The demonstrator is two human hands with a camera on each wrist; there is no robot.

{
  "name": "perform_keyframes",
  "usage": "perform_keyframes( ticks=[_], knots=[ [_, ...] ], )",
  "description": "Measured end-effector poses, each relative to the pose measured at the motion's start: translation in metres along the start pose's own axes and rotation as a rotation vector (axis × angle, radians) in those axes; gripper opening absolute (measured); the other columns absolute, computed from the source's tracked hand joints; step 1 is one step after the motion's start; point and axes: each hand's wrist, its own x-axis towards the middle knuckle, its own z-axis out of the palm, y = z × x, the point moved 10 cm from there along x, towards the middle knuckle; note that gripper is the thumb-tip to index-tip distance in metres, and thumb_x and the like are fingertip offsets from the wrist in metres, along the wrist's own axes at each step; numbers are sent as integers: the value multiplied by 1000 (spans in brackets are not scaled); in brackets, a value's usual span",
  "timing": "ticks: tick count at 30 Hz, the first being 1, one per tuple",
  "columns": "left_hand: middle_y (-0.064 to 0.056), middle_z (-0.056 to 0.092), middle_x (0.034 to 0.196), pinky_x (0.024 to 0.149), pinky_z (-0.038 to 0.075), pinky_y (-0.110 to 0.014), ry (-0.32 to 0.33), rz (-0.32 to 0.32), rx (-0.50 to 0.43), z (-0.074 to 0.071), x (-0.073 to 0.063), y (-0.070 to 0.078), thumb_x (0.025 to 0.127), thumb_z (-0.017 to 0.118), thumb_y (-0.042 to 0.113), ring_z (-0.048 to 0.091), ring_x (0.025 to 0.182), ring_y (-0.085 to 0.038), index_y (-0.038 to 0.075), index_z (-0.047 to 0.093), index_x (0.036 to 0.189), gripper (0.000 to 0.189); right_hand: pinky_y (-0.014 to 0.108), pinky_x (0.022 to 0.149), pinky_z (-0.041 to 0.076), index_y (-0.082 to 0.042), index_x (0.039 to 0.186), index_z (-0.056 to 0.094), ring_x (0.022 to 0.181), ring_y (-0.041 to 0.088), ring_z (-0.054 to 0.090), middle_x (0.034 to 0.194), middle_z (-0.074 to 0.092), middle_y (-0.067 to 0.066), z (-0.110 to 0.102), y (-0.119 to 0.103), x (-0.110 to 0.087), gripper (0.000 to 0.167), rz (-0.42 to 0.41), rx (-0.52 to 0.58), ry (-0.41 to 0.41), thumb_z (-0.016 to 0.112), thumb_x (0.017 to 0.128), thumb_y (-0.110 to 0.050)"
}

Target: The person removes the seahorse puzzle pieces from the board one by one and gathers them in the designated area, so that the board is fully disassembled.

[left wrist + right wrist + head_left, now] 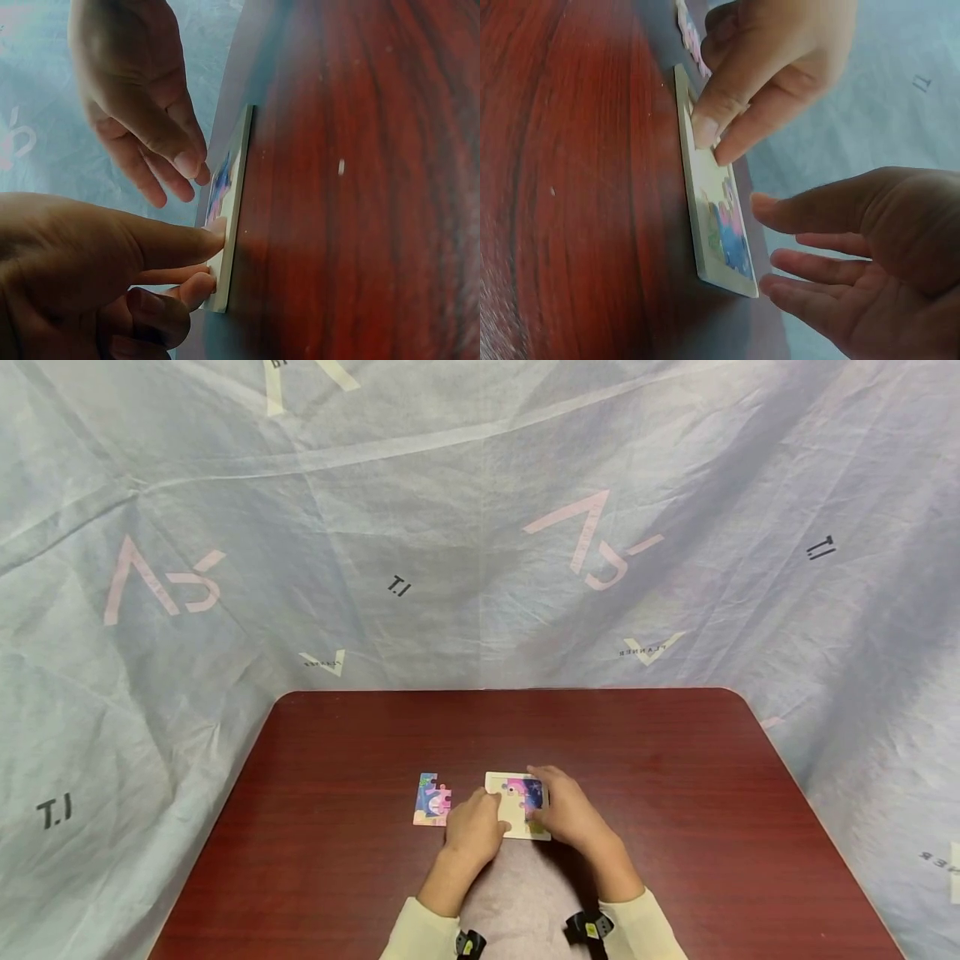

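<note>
A shallow pale puzzle board (pixel 513 828) lies on the table, with joined pink, dark blue and green puzzle pieces (pixel 533 793) along its right side. My left hand (pixel 474 828) rests on the board's left part. Its thumb and index finger press the bare surface, and the other fingers are folded in the left wrist view. Over the board's right edge hovers my right hand (pixel 572 810); in the right wrist view its thumb and spread fingers (pixel 810 266) stand just off the board, with nothing between them. Part of the board is hidden under both hands.
Left of the board, a joined block of colourful puzzle pieces (pixel 431 802) lies flat, close to my left hand. The reddish-brown table (pixel 337 760) reaches back to a grey printed cloth (pixel 465 543) hanging behind and on both sides.
</note>
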Motion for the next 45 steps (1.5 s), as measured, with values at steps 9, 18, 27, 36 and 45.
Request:
perform_keyframes(
  ticks=[9, 18, 27, 36, 45],
  knots=[
    [-15, 75, 116, 74, 60, -48, -25, -9, -8, 3, 2, -3, 85, 88, 27, 76, 86, -37, 8, 77, 124, 44, 54, 114, 48, 7, 147, 55, 133, 40, 61, 142, 64, 25, 10, -7, -4, 88, -21, -51, -44, 87, 66, 14],
    [-14, 73, 112, 73, 60, -48, -8, 7, -11, 2, 1, 1, 84, 88, 23, 75, 85, -36, 5, 75, 124, 45, 57, 115, 47, 9, 148, 53, 137, 46, 58, 144, 62, 30, 12, -14, -3, 87, -4, -155, -66, 85, 67, 14],
    [-16, 73, 119, 75, 60, -46, -38, 1, -75, 5, 5, 0, 84, 87, 20, 75, 86, -36, -1, 66, 139, 63, 55, 98, 57, 12, 147, 52, 116, 44, 71, 135, 67, 32, 14, -22, -5, 77, -3, -196, -56, 76, 73, 15],
    [-13, 70, 109, 72, 57, -44, -127, -11, -122, 11, 8, -2, 87, 84, 16, 71, 83, -31, -1, 63, 143, 62, 54, 98, 58, 13, 148, 50, 117, 44, 71, 138, 64, 34, 17, -23, -8, 74, 16, -202, -69, 74, 78, 13],
    [-1, 60, 87, 67, 48, -35, -144, -56, -246, 16, 11, -8, 86, 84, 11, 56, 73, -16, 0, 62, 144, 64, 47, 82, 58, 10, 151, 48, 96, 30, 70, 133, 68, 33, 15, -18, -8, 79, 39, -172, -84, 74, 76, 14]
  ],
)
